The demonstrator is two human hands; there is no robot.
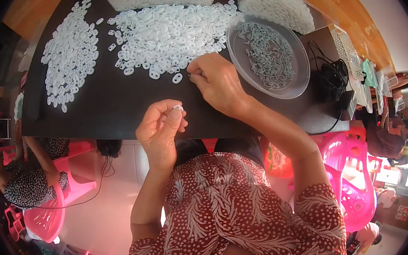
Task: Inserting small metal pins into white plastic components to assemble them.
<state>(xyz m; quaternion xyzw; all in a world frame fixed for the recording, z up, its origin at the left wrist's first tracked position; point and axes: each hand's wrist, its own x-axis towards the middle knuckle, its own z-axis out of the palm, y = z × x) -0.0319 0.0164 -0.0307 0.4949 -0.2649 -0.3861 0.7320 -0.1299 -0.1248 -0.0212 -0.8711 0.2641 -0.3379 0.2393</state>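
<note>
My left hand (158,131) is closed over the near edge of the table, pinching a small white oval plastic piece (178,107) between thumb and fingertips. Farther right, my right hand (217,80) is closed too, thumb and forefinger together. Whatever sits between those fingertips is too small to make out. Just left of them lies a single white oval piece with two holes (177,78). Beyond my hands spreads a big heap of the same white pieces (171,35). Beside my right wrist stands a round clear plastic tub (301,77) of small grey screw-like parts (269,53).
A second group of white pieces (72,56) covers the table's left side. Clear containers of white pieces (276,4) stand along the back. A black corded device (333,77) lies at the right. Another person (33,176) sits at the left, near pink plastic chairs (75,180).
</note>
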